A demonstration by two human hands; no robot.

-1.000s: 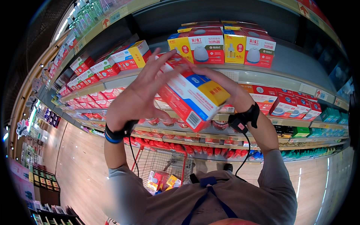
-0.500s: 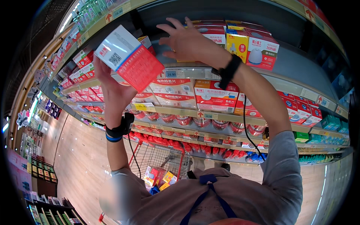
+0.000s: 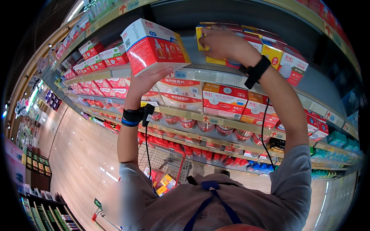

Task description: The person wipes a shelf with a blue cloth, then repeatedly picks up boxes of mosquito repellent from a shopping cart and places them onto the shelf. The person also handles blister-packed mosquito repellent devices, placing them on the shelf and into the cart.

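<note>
My left hand (image 3: 148, 79) grips the red and white box (image 3: 154, 46) from below, raised level with the top shelf (image 3: 216, 69) but not yet on it; my right hand (image 3: 223, 42) rests, fingers curled, on the yellow boxes (image 3: 210, 46) there.

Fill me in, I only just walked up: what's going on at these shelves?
A person stands at a shop shelf with both arms raised. The left hand holds up a red and white box from below. The right hand reaches onto the upper shelf and rests on a yellow box among others. A shopping cart stands below.
</note>
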